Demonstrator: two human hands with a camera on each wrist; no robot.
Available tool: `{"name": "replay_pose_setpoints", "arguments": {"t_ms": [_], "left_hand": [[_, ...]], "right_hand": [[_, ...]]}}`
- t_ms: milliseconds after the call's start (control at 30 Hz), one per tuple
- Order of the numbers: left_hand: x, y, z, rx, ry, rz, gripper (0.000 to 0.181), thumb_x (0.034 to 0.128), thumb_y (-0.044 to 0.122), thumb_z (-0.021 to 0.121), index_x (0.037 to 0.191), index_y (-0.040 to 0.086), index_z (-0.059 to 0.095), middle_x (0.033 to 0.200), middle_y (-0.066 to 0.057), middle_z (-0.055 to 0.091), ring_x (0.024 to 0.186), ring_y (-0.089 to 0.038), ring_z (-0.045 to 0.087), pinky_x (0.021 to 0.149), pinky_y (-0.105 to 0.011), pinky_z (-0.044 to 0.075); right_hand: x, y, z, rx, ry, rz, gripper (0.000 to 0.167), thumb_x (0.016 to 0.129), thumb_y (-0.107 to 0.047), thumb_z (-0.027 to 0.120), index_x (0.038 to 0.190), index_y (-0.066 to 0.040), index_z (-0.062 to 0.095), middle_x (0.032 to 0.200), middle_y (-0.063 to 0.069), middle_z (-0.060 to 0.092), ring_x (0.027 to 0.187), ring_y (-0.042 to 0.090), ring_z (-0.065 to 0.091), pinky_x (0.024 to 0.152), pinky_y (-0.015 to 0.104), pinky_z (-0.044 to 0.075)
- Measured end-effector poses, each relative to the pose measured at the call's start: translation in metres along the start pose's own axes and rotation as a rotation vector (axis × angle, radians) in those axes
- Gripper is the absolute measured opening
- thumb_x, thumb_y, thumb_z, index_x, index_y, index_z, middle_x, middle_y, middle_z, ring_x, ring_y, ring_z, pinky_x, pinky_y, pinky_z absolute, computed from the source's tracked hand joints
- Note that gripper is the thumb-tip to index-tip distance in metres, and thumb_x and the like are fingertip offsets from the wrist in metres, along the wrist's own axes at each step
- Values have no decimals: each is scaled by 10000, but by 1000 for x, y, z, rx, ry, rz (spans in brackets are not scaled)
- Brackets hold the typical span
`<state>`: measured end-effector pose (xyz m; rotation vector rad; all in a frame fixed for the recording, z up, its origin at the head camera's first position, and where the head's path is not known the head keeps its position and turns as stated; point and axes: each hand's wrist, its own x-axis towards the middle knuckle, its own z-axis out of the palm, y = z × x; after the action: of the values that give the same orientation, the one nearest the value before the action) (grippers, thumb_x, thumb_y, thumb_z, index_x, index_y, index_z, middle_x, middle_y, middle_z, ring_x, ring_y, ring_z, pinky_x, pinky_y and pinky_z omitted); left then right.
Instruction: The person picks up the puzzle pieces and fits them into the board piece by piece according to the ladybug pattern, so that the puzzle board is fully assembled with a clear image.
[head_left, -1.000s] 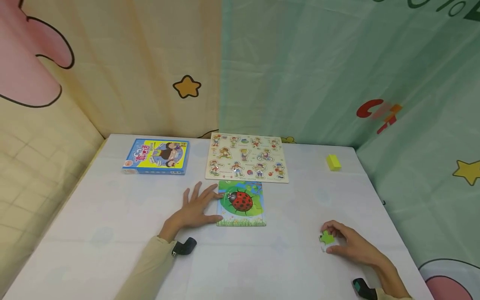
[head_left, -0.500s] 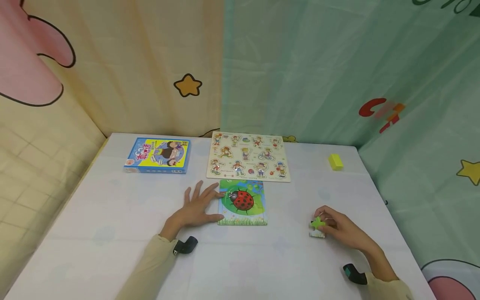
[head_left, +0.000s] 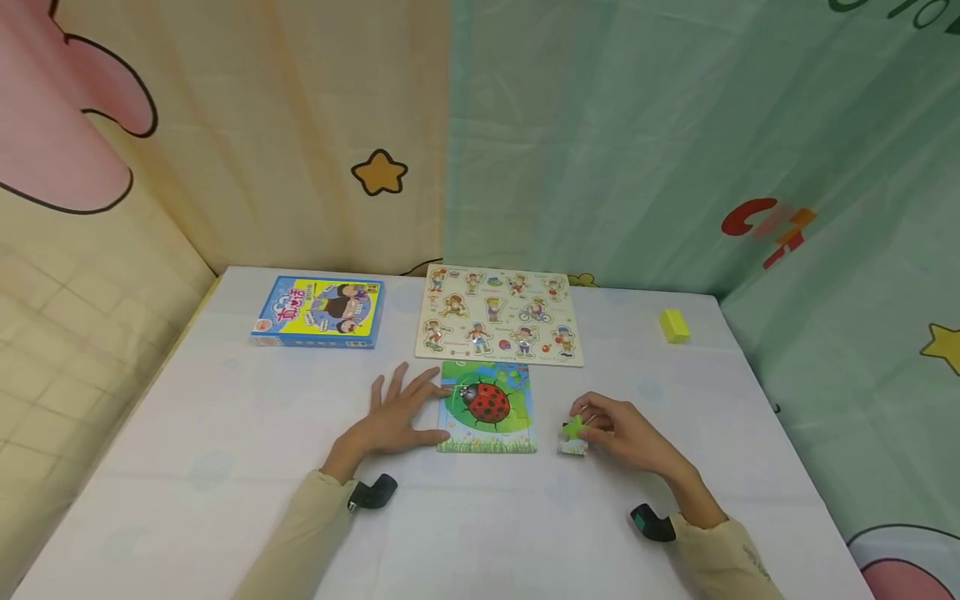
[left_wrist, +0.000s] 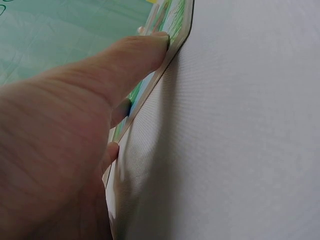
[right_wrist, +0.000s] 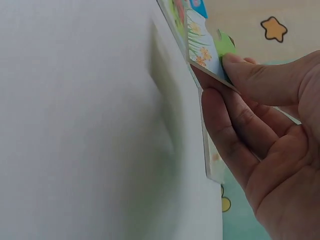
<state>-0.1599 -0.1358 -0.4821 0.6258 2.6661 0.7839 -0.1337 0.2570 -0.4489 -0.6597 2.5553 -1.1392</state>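
Note:
A ladybug jigsaw puzzle (head_left: 487, 408) lies flat on the white table. My left hand (head_left: 390, 421) rests at its left edge, fingers spread and mostly straight; in the left wrist view the thumb (left_wrist: 145, 52) touches the puzzle's edge. To the right of the puzzle, my right hand (head_left: 626, 429) pinches puzzle pieces (head_left: 573, 437) between thumb and fingers. In the right wrist view a green piece (right_wrist: 226, 46) lies against a pale one with orange flowers (right_wrist: 202, 45), held off the tabletop. The fingers hide part of the green piece.
Behind the ladybug puzzle lies a board with cartoon children (head_left: 498, 317). A blue and yellow box (head_left: 318, 312) stands at the back left, and a yellow block (head_left: 674, 327) at the back right. Curtains (head_left: 585, 150) hang behind the white table (head_left: 480, 525).
My right hand has carried the puzzle pieces leftward and slightly away from me, close to the ladybug puzzle. My left hand has stayed at the puzzle's left edge.

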Motion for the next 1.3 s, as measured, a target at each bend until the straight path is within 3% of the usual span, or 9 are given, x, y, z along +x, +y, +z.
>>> {"name": "replay_pose_setpoints", "arguments": {"t_ms": [133, 700, 1067, 1300], "left_hand": [[-1, 1, -1, -5, -2, 1, 677, 871, 512, 721, 1448, 232, 504, 1685, -54, 165, 1524, -470, -86, 1154, -703, -108], [0, -2, 2, 0, 2, 0, 684, 869, 521, 719, 1452, 239, 497, 1686, -50, 160, 1524, -467, -95, 1157, -695, -115], [-1, 1, -1, 0, -2, 2, 681, 871, 510, 721, 1454, 240, 493, 1685, -60, 161, 1523, -468, -90, 1159, -689, -115], [-2, 2, -2, -1, 0, 4, 687, 872, 498, 722, 1458, 223, 493, 1682, -75, 170, 1520, -480, -82, 1155, -700, -107]], "right_hand": [[14, -11, 6, 21, -14, -20, 251, 919, -83, 716, 1156, -51, 639, 1112, 64, 691, 964, 167, 687, 826, 244, 584], [56, -39, 33, 16, -39, -60, 245, 905, -104, 739, 1133, -66, 658, 1010, 58, 697, 808, 102, 708, 725, 222, 564], [65, -41, 43, -124, -32, -89, 222, 880, -85, 761, 1080, -83, 665, 900, -37, 675, 816, 58, 598, 727, 222, 542], [65, -38, 48, -175, -7, -122, 247, 857, -69, 777, 1090, -53, 698, 973, 8, 691, 811, 71, 583, 703, 225, 532]]}}
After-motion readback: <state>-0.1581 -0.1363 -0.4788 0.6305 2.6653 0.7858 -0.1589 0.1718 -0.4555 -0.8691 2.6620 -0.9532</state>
